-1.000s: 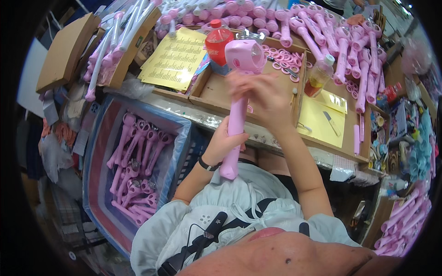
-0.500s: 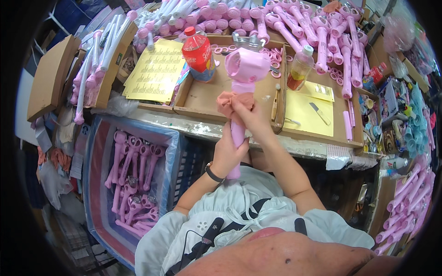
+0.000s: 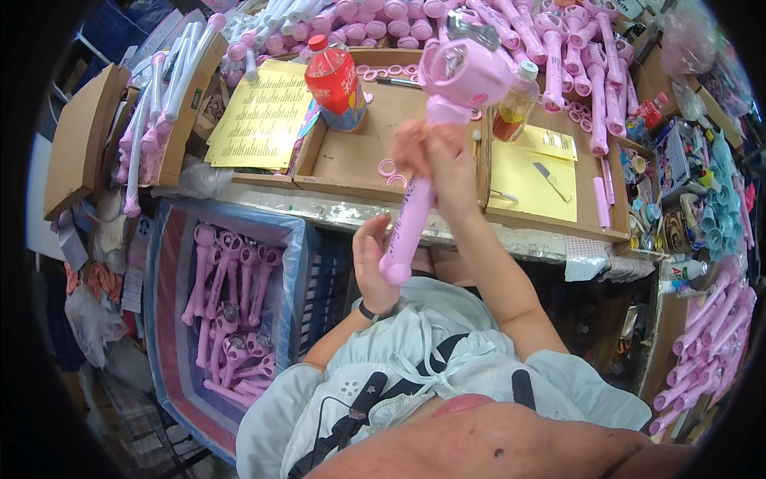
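My right hand (image 3: 447, 164) grips a pink toy wand (image 3: 415, 207) just below its round head (image 3: 464, 72), holding it upright over the wooden bench (image 3: 359, 164). A peach-coloured cloth (image 3: 408, 148) is bunched against the wand at my fingers. My left hand (image 3: 373, 259) is beside the wand's lower end, fingers spread, palm near the handle tip; whether it touches the handle I cannot tell.
A red-capped drink bottle (image 3: 335, 80) and a small bottle of amber liquid (image 3: 515, 108) stand on the bench. Yellow sheets (image 3: 259, 120) lie at left and right. A blue-lined bin (image 3: 175, 319) at my left holds several pink wands. More wands are piled along the back (image 3: 558, 40).
The view has drifted left and down. The wand has tilted, its head now further right. My left hand has come off the handle and opened beside its lower end.
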Demonstrator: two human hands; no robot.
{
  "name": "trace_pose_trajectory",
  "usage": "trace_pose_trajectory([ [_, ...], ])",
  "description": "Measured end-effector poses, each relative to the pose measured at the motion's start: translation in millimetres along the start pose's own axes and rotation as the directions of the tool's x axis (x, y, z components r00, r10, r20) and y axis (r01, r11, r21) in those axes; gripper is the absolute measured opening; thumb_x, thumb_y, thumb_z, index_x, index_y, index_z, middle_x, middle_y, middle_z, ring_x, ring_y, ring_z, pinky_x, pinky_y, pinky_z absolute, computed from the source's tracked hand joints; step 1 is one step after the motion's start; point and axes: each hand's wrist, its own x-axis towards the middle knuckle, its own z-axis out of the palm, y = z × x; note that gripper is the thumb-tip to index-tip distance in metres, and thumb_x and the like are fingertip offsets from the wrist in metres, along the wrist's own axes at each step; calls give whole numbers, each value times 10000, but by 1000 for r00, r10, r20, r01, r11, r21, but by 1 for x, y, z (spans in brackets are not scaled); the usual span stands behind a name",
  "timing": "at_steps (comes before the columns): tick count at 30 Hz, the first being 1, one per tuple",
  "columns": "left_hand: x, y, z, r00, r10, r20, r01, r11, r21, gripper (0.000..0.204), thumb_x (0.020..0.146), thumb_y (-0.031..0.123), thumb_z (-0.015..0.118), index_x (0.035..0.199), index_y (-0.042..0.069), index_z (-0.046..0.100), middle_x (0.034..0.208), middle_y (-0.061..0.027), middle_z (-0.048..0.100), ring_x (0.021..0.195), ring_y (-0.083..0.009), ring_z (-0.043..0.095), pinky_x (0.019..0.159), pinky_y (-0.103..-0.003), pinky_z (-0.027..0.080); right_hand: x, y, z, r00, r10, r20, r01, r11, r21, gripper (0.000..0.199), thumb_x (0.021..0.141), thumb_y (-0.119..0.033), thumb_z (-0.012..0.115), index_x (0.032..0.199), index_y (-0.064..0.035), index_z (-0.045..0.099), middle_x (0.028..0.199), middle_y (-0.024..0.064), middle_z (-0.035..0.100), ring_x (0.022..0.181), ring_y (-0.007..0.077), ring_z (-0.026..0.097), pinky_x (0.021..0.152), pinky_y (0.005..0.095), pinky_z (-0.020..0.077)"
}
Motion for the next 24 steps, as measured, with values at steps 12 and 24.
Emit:
trace_pose_trajectory([
  [12,70,50,-5,961,64,268,-96,989,109,818,879,656,402,1383,16,328,1355,-145,439,1258,-231,418,1064,-392,307,-105,8,4,905,420,70,-350,828,-438,459,838,6,611,1225,49,368,963,93,588,875,152,648,759,264,529],
  [24,126,82,-17,979,-2,206,37,985,-169,706,886,588,485,1237,-25,467,932,-89,591,605,-113,538,514,-230,426,-155,15,-34,733,628,261,-420,720,-553,258,847,22,536,1105,17,513,1068,120,618,965,173,600,824,314,497],
])
